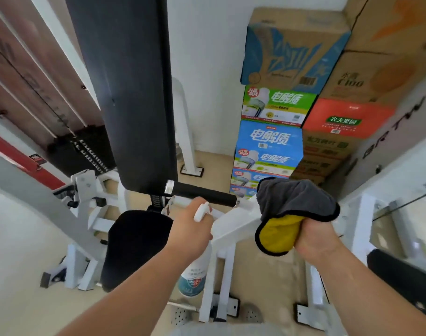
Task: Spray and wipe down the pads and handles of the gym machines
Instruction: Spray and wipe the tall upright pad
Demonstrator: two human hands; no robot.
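White spray bottle (194, 275) gripped in our left hand (190, 229), nozzle near the black handle (202, 192); our right hand (315, 235) clutches the cloth (294, 202).

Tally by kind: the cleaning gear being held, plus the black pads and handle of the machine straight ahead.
Spray bottle: 1
Cloth: 1
Black pads: 2, the back pad and the seat pad
Black handle: 1
Total: 5
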